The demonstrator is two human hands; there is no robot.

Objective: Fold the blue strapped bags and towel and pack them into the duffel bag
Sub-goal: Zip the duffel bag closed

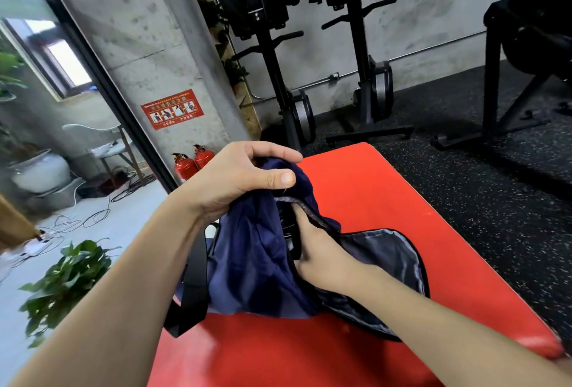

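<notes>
The carrier is a red padded bench point(356, 188). Its top is smooth and flat, and it stands on a black floor point(483, 201) with small light speckles. Directly on the bench lies a duffel bag point(393, 250), near the left edge and toward the near end. The bag is open, and its grey lining shows inside a black rim. One black strap point(193, 281) of it hangs over the left edge of the bench. A dark blue cloth point(253, 262) covers the left part of the bag. The far end and right side of the bench top are bare red.
</notes>
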